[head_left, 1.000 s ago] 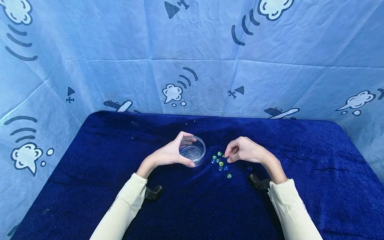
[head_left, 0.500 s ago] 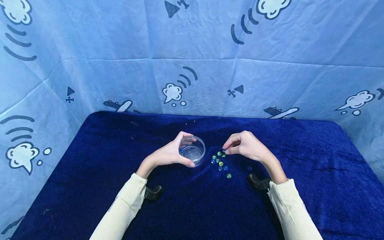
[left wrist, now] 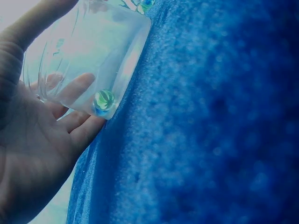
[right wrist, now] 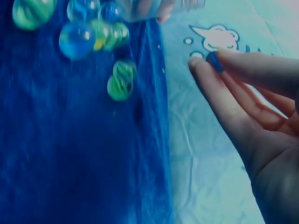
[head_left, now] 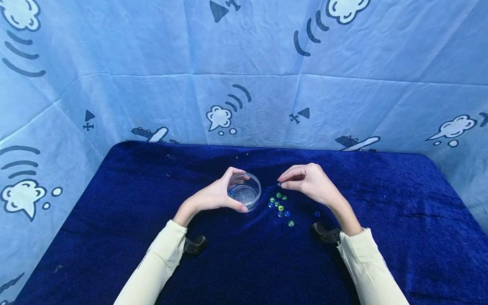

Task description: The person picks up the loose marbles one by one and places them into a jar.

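Observation:
A clear round plastic tub (head_left: pixel 251 197) stands on the blue cloth, tilted slightly in the head view, and my left hand (head_left: pixel 215 195) grips its side with thumb and fingers. One marble (left wrist: pixel 103 100) lies at the tub's bottom by its wall, green and blue in the left wrist view. My right hand (head_left: pixel 312 184) is raised to the right of the tub. Between its thumb and fingertips it pinches a blue marble (right wrist: pixel 215 61). Below that hand lies a loose group of green, blue and yellowish glass marbles (head_left: pixel 281 208).
A lone blue marble (head_left: pixel 317 214) sits right of the group, and a green marble (head_left: pixel 291 223) lies nearer the front. Dark blue plush cloth (head_left: pixel 244 262) covers the table. A light blue printed curtain (head_left: pixel 259 106) hangs behind it.
My right hand has lifted the blue marble from the group and moved it up and left towards the tub. The left hand and tub have stayed in place.

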`<state>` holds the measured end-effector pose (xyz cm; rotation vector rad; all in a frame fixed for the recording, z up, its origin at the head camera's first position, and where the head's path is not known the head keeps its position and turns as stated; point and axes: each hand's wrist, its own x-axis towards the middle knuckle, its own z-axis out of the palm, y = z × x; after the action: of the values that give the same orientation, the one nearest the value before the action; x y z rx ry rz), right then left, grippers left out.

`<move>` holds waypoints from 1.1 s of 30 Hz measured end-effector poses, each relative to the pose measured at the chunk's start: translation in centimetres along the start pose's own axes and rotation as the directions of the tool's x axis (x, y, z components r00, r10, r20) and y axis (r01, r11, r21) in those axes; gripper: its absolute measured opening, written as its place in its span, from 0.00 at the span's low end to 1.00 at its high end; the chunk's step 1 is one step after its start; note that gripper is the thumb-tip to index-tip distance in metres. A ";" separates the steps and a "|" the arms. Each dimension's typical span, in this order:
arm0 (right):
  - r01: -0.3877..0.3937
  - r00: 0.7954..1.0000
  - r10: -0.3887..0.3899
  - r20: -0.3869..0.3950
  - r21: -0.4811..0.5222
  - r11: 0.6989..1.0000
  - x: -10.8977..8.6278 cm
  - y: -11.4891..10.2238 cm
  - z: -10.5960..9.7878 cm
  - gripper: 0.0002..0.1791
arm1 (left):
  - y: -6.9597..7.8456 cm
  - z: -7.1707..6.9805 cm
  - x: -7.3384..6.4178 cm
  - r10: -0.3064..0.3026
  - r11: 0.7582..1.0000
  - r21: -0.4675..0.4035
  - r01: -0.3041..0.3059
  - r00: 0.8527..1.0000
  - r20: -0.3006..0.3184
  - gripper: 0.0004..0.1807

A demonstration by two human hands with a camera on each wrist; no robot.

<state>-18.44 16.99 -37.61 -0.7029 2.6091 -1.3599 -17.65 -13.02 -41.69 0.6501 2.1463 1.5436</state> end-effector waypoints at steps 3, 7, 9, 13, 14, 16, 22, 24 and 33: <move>0.013 1.000 -0.012 -0.027 0.058 0.998 0.1 -0.5 0.5 0.06 | 0.0 0.0 0.0 0.000 1.000 0.001 0.000 1.000 0.001 0.51; 0.037 0.998 -0.032 -0.053 0.094 0.995 0.2 -1.2 1.0 0.06 | 0.0 0.0 0.0 0.003 1.000 0.001 -0.003 1.000 0.001 0.51; 0.047 0.997 -0.041 -0.065 0.093 0.995 0.2 -1.4 1.1 0.06 | 0.0 0.0 0.1 0.005 1.000 0.001 -0.005 1.000 0.001 0.51; 0.072 0.994 -0.065 -0.085 0.080 0.994 0.3 -1.6 1.6 0.06 | 0.0 -0.1 0.1 0.002 1.000 -0.001 -0.002 1.000 0.001 0.51; 0.076 0.994 -0.069 -0.089 0.086 0.993 0.4 -1.7 1.7 0.06 | 0.0 -0.1 0.1 0.001 1.000 -0.001 -0.001 1.000 0.001 0.51; 0.085 0.993 -0.076 -0.096 0.097 0.992 0.4 -1.8 2.0 0.06 | 0.1 -0.1 0.1 0.000 1.000 -0.003 0.000 1.000 0.001 0.51; 0.095 0.990 -0.080 -0.112 0.135 0.986 0.5 -2.4 2.9 0.06 | 0.2 -0.1 0.0 0.004 1.000 0.001 -0.004 1.000 0.000 0.51; 0.093 0.991 -0.076 -0.113 0.149 0.985 0.5 -2.6 3.2 0.06 | 0.1 -0.1 0.0 0.006 1.000 0.001 -0.006 1.000 0.000 0.51; 0.087 0.990 -0.065 -0.125 0.179 0.980 0.4 -3.1 4.2 0.06 | -0.1 -0.1 0.1 0.009 1.000 -0.005 -0.009 1.000 0.002 0.52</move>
<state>-16.45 12.13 -37.62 -0.7219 2.5217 -1.6891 -17.77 -13.05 -41.82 0.6606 2.1404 1.5516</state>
